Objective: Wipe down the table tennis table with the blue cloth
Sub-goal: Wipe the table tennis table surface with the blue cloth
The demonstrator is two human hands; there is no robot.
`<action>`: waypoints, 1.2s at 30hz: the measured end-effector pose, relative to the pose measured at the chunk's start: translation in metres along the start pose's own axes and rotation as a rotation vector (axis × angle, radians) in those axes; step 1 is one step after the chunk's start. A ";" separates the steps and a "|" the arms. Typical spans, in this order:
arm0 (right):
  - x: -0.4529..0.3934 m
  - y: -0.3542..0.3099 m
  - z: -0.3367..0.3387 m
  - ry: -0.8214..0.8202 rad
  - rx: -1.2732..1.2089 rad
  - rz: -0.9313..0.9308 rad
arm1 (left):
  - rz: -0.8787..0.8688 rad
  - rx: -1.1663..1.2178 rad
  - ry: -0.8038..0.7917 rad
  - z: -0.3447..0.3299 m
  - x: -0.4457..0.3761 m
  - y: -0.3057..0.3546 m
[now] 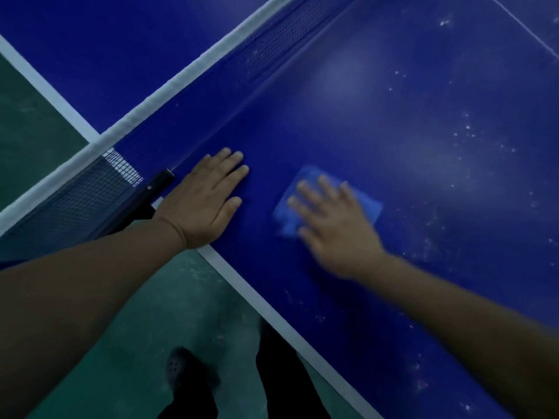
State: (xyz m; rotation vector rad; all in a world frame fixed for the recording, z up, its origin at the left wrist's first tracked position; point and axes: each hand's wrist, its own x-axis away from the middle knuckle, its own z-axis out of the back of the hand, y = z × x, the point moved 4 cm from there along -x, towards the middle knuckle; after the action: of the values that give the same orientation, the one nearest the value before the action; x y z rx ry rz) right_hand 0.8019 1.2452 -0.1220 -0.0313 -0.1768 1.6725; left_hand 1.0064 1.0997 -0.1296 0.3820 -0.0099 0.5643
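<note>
Both bare forearms reach onto the dusty blue table-tennis worktop (423,146): left hand (205,204) flat and empty beside the net post, right hand (335,225) spread, pressing the blue cloth (367,205), unwiped specks lying rightward.

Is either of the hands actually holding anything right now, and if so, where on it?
Neither grips anything. The right hand presses flat on the middle of the blue cloth; the left hand rests flat on the table.
</note>
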 end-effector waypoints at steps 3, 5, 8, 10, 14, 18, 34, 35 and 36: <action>-0.025 0.097 0.019 0.086 0.003 -0.439 | 0.003 -0.010 0.004 0.002 -0.001 0.001; -0.033 0.118 0.023 0.084 -0.067 -0.650 | 0.003 -0.002 0.005 0.002 -0.001 0.001; -0.034 0.063 0.014 0.105 -0.036 -0.617 | 0.010 0.009 -0.005 0.003 -0.003 0.001; -0.016 -0.013 0.000 0.082 -0.026 -0.366 | 0.005 0.007 -0.007 0.003 -0.004 0.001; 0.023 -0.083 -0.008 -0.101 0.020 0.120 | -0.007 0.009 0.023 0.003 -0.005 0.000; -0.002 -0.009 0.008 0.067 -0.005 -0.400 | 0.008 0.036 0.021 0.005 -0.005 0.000; 0.017 -0.041 -0.005 0.147 -0.103 -1.055 | -0.012 0.031 0.013 0.006 -0.003 0.004; 0.005 -0.058 -0.007 0.170 -0.100 -1.150 | -0.011 0.033 0.015 0.006 -0.003 0.003; -0.008 -0.081 -0.010 0.188 -0.094 -1.148 | -0.009 0.033 0.017 0.006 -0.002 0.003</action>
State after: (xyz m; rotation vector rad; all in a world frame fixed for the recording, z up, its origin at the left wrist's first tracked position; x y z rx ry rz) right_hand 0.8844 1.2460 -0.1218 -0.1304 -0.0947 0.5105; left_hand 1.0034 1.0986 -0.1229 0.4088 0.0179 0.5593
